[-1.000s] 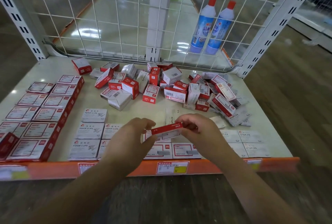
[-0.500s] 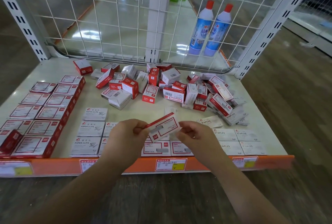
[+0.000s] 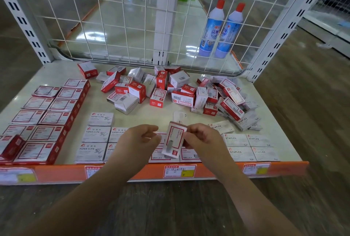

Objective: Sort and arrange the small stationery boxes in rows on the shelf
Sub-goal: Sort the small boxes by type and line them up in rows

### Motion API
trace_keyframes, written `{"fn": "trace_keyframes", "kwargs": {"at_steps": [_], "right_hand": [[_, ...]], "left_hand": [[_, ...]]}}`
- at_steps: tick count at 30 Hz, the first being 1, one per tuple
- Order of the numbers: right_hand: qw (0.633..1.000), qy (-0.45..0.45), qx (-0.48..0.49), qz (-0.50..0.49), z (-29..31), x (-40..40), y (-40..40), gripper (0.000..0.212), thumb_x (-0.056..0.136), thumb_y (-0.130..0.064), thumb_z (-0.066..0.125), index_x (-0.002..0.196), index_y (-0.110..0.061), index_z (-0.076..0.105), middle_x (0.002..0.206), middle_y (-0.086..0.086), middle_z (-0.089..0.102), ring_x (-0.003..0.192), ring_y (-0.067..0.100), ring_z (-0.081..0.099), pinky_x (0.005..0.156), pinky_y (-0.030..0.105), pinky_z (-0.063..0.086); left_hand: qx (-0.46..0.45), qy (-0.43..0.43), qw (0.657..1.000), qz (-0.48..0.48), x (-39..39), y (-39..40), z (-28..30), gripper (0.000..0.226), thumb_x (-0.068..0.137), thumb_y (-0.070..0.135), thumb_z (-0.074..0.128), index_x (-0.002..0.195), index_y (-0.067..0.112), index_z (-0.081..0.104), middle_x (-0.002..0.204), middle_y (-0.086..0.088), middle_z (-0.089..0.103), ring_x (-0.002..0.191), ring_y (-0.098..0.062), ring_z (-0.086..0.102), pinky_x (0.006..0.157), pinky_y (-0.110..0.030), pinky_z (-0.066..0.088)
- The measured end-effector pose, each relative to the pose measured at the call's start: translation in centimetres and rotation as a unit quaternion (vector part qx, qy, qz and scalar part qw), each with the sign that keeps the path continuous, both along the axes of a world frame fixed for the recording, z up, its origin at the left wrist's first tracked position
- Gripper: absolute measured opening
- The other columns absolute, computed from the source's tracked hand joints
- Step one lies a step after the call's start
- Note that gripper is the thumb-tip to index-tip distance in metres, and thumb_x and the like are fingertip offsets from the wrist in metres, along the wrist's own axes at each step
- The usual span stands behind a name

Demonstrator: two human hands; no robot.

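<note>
Right hand (image 3: pixel 200 137) pinches red-bordered staple box (image 3: pixel 174 141) at its upper edge, grip closed on it, box upright above front row on shelf (image 3: pixel 151 116). Left hand (image 3: pixel 138 141) just beside box, fingers loosely curled, holding nothing. Unsorted pile (image 3: pixel 170 89) behind.

Shop, price-tagged shelf (image 3: pixel 284 167), wire-grid backing (image 3: pixel 94 17)

Red-bordered white box (image 3: pixel 173 141), orange shelf edge (image 3: pixel 132 172)

Bright even overhead light, glare patches on glossy floor (image 3: pixel 91 34), wide-angle bowing at edges, slight motion blur
</note>
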State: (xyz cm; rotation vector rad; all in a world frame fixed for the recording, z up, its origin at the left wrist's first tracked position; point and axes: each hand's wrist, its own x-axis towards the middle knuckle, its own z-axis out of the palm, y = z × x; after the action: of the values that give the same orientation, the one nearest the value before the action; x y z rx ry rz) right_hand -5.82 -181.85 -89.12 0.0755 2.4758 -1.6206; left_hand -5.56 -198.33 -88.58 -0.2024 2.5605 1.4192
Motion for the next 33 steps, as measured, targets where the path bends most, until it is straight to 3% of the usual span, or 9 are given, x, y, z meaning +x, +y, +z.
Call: {"fn": "trace_keyframes", "kwargs": {"at_steps": [4,8,10,15,20,23,25,29,33], "right_hand": [[0.998,-0.002,0.058,0.036,-0.3,0.2,-0.1,0.007,0.093,-0.023,0.051,0.089,-0.025,0.056,0.088,-0.009,0.065,0.080,0.005,0.064,0.067,0.013,0.053],[0.995,0.000,0.080,0.062,-0.1,0.1,-0.5,0.009,0.095,-0.023,0.049,0.088,-0.025,0.053,0.082,-0.013,0.060,0.076,0.003,0.061,0.067,0.011,0.052],[0.994,-0.003,0.081,0.067,0.0,0.2,-0.6,0.009,0.095,-0.023,0.047,0.089,-0.025,0.053,0.081,-0.014,0.059,0.078,0.005,0.061,0.071,0.013,0.052],[0.994,-0.018,0.089,0.055,0.0,0.2,-0.8,0.013,0.097,-0.025,0.045,0.101,-0.023,0.057,0.102,-0.002,0.066,0.089,0.011,0.063,0.078,0.018,0.053],[0.991,-0.050,0.105,0.068,-0.9,0.9,-1.0,0.027,0.096,-0.021,0.046,0.120,-0.019,0.058,0.118,-0.005,0.062,0.092,0.003,0.057,0.069,0.008,0.048],[0.992,-0.048,0.091,0.078,-1.4,1.3,-1.3,0.032,0.093,-0.020,0.052,0.125,-0.021,0.056,0.112,-0.009,0.062,0.083,-0.003,0.056,0.060,0.003,0.044],[0.995,-0.044,0.073,0.060,-1.6,1.4,-1.6,0.040,0.088,-0.021,0.061,0.127,-0.023,0.054,0.103,-0.012,0.061,0.083,-0.003,0.057,0.064,0.005,0.046],[0.996,-0.001,0.085,0.018,-1.7,1.3,-1.8,0.050,0.082,-0.024,0.069,0.127,-0.028,0.048,0.107,-0.015,0.058,0.084,-0.006,0.054,0.067,0.003,0.045],[0.995,0.028,0.097,-0.002,-1.6,0.7,-1.4,0.049,0.081,-0.019,0.070,0.125,-0.024,0.049,0.109,-0.012,0.059,0.084,-0.005,0.054,0.069,0.002,0.044]], "left_hand": [[-0.004,0.031,1.000,0.000,-0.7,0.0,0.3,0.031,0.093,0.024,0.051,0.123,0.020,0.059,0.119,0.003,0.061,0.091,-0.006,0.051,0.067,-0.014,0.047],[-0.012,0.031,0.999,-0.034,-0.9,0.0,0.3,0.028,0.092,0.024,0.054,0.119,0.019,0.062,0.099,0.011,0.061,0.072,-0.001,0.052,0.052,-0.006,0.043],[-0.018,0.024,0.999,-0.045,-1.0,0.1,0.2,0.027,0.092,0.023,0.055,0.117,0.020,0.063,0.086,0.017,0.054,0.072,-0.003,0.053,0.048,-0.006,0.044],[-0.042,0.042,0.997,-0.045,-1.0,0.3,0.1,0.018,0.092,0.024,0.054,0.107,0.022,0.064,0.074,0.023,0.049,0.068,-0.003,0.053,0.049,-0.007,0.043],[-0.013,0.055,0.998,0.037,-1.0,0.1,-0.1,0.007,0.093,0.021,0.053,0.089,0.025,0.057,0.074,0.016,0.052,0.066,-0.004,0.054,0.047,-0.010,0.041],[0.025,0.035,0.994,0.100,-1.0,-0.1,-0.4,0.008,0.093,0.021,0.052,0.091,0.022,0.060,0.075,0.013,0.055,0.062,-0.002,0.053,0.046,-0.012,0.041],[0.060,0.018,0.989,0.137,-0.9,-0.1,-0.6,0.010,0.093,0.020,0.052,0.092,0.020,0.062,0.077,0.009,0.059,0.064,-0.003,0.055,0.049,-0.015,0.044],[0.139,-0.021,0.971,0.195,-0.6,0.1,-0.8,0.012,0.093,0.019,0.054,0.086,0.018,0.063,0.081,0.002,0.066,0.070,-0.014,0.064,0.063,-0.031,0.055],[0.150,-0.042,0.974,0.167,-0.3,0.5,-0.8,0.015,0.093,0.019,0.053,0.104,0.017,0.063,0.085,0.000,0.067,0.071,-0.014,0.066,0.057,-0.024,0.052]]}}
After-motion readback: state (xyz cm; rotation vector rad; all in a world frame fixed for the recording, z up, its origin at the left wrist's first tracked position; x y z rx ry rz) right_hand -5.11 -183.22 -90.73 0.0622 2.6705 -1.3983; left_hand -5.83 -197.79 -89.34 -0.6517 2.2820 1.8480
